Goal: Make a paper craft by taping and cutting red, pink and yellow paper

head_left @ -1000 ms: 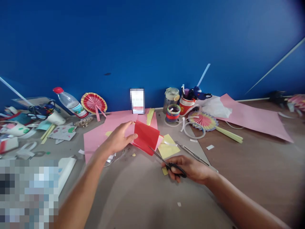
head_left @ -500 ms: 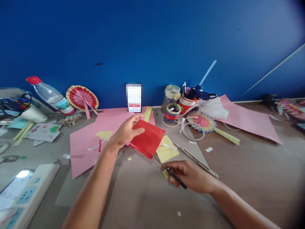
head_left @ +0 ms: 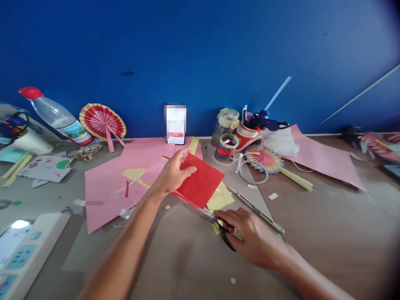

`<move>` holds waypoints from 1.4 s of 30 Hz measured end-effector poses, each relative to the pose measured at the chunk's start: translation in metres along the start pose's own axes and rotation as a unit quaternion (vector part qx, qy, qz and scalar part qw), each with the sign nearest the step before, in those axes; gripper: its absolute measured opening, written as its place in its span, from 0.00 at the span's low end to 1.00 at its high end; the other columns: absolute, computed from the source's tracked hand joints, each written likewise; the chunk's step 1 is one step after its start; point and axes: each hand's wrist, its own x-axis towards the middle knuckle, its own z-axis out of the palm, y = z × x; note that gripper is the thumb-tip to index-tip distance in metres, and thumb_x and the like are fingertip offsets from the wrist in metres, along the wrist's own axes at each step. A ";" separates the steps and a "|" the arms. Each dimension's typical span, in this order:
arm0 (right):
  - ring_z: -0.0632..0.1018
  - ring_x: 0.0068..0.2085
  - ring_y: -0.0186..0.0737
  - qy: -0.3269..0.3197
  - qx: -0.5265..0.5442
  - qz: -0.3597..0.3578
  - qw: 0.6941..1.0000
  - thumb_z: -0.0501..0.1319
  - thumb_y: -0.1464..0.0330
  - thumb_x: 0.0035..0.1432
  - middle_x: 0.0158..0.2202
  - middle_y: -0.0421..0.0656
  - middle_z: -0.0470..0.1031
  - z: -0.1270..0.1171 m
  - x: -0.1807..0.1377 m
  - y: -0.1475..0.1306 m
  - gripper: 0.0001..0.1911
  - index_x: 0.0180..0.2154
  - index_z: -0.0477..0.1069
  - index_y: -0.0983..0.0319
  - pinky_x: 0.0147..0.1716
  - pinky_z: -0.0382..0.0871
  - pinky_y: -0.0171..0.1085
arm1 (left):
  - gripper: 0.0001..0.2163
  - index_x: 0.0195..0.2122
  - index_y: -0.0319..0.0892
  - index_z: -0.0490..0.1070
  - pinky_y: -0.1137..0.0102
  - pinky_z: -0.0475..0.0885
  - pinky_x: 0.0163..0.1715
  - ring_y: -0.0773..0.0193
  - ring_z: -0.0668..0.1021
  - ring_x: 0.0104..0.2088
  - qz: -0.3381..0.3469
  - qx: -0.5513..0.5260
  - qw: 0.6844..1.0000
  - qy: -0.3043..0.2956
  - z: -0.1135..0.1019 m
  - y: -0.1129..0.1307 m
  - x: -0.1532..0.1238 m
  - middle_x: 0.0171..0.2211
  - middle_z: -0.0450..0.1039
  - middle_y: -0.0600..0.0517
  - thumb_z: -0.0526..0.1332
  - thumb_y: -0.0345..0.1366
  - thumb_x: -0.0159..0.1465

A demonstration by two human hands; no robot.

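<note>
My left hand pinches the left edge of a folded red paper and holds it just above the table. My right hand grips black-handled scissors, whose blades meet the red paper's lower edge. Under the red paper lie a yellow sheet and several pink sheets.
A cup of pens, a jar, tape rolls, paper fans and a bottle stand along the blue wall. A metal ruler lies right of the scissors. A power strip sits at the left front.
The red paper has turned flatter toward the camera and my left hand shifted right. My right hand rolled palm-down and brought the scissor blades to the paper's lower edge.
</note>
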 end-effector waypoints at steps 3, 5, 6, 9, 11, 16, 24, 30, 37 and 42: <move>0.73 0.35 0.45 0.003 -0.028 -0.002 1.000 0.54 0.74 0.54 0.35 0.44 0.76 0.000 0.000 -0.001 0.23 0.52 0.68 0.63 0.36 0.63 0.42 | 0.25 0.56 0.47 0.63 0.56 0.74 0.45 0.51 0.76 0.47 0.031 0.029 0.999 0.018 0.003 -0.005 0.001 0.51 0.71 0.45 0.65 0.37 0.57; 0.73 0.36 0.46 0.010 -0.040 -0.005 0.999 0.54 0.75 0.53 0.36 0.44 0.76 0.001 0.000 -0.001 0.23 0.52 0.68 0.63 0.38 0.63 0.43 | 0.25 0.56 0.47 0.64 0.55 0.70 0.50 0.49 0.73 0.52 0.051 0.049 0.997 0.027 0.004 -0.010 0.003 0.54 0.69 0.46 0.65 0.36 0.57; 0.73 0.37 0.47 0.013 -0.042 -0.007 0.999 0.54 0.74 0.53 0.37 0.45 0.76 0.002 -0.001 -0.001 0.22 0.52 0.68 0.63 0.38 0.63 0.43 | 0.25 0.56 0.47 0.64 0.54 0.69 0.51 0.49 0.72 0.54 0.058 0.057 0.996 0.028 0.005 -0.012 0.003 0.55 0.68 0.46 0.65 0.36 0.57; 0.74 0.38 0.48 0.014 -0.042 -0.009 0.999 0.53 0.74 0.55 0.39 0.46 0.77 0.003 -0.002 0.000 0.22 0.52 0.68 0.64 0.39 0.64 0.43 | 0.24 0.56 0.47 0.64 0.54 0.67 0.53 0.50 0.71 0.54 0.074 0.076 0.994 0.025 0.006 -0.016 0.004 0.54 0.69 0.47 0.64 0.36 0.57; 0.74 0.38 0.47 0.008 -0.042 -0.008 0.999 0.53 0.73 0.55 0.39 0.46 0.77 0.004 -0.002 0.001 0.21 0.52 0.68 0.64 0.39 0.64 0.43 | 0.25 0.56 0.47 0.64 0.55 0.67 0.53 0.51 0.71 0.54 0.080 0.081 0.993 0.026 0.006 -0.017 0.004 0.53 0.70 0.47 0.64 0.36 0.57; 0.74 0.38 0.48 0.002 -0.040 -0.006 0.999 0.53 0.74 0.55 0.39 0.48 0.76 0.005 -0.003 0.002 0.22 0.53 0.67 0.66 0.39 0.64 0.43 | 0.24 0.56 0.46 0.64 0.56 0.68 0.52 0.51 0.72 0.53 0.085 0.081 0.993 0.033 0.007 -0.014 0.002 0.51 0.71 0.47 0.64 0.35 0.57; 0.73 0.33 0.44 -0.005 -0.022 -0.003 1.000 0.54 0.73 0.55 0.35 0.47 0.76 0.005 -0.003 0.004 0.22 0.53 0.68 0.67 0.36 0.63 0.40 | 0.24 0.56 0.46 0.62 0.58 0.69 0.50 0.53 0.74 0.50 0.088 0.090 0.991 0.044 0.007 -0.016 -0.002 0.50 0.71 0.46 0.63 0.36 0.59; 0.74 0.35 0.42 -0.005 -0.007 0.010 1.000 0.53 0.75 0.55 0.35 0.45 0.76 0.004 -0.003 0.006 0.21 0.51 0.69 0.63 0.36 0.62 0.36 | 0.24 0.56 0.44 0.61 0.62 0.72 0.45 0.57 0.76 0.45 0.089 0.080 0.992 0.043 0.009 -0.013 -0.004 0.48 0.72 0.46 0.63 0.37 0.59; 0.75 0.36 0.42 -0.003 -0.001 0.016 1.000 0.53 0.74 0.55 0.35 0.45 0.77 0.001 -0.002 0.007 0.20 0.50 0.70 0.62 0.35 0.62 0.36 | 0.24 0.56 0.45 0.62 0.63 0.73 0.44 0.57 0.77 0.43 0.087 0.075 0.993 0.035 0.008 -0.012 -0.005 0.46 0.73 0.48 0.63 0.37 0.59; 0.75 0.37 0.44 -0.012 -0.008 0.025 1.000 0.54 0.74 0.56 0.37 0.47 0.78 -0.001 -0.001 0.008 0.19 0.49 0.71 0.62 0.37 0.61 0.37 | 0.24 0.56 0.45 0.62 0.59 0.70 0.49 0.54 0.75 0.49 0.087 0.091 0.991 0.041 0.007 -0.014 -0.004 0.49 0.72 0.47 0.63 0.37 0.58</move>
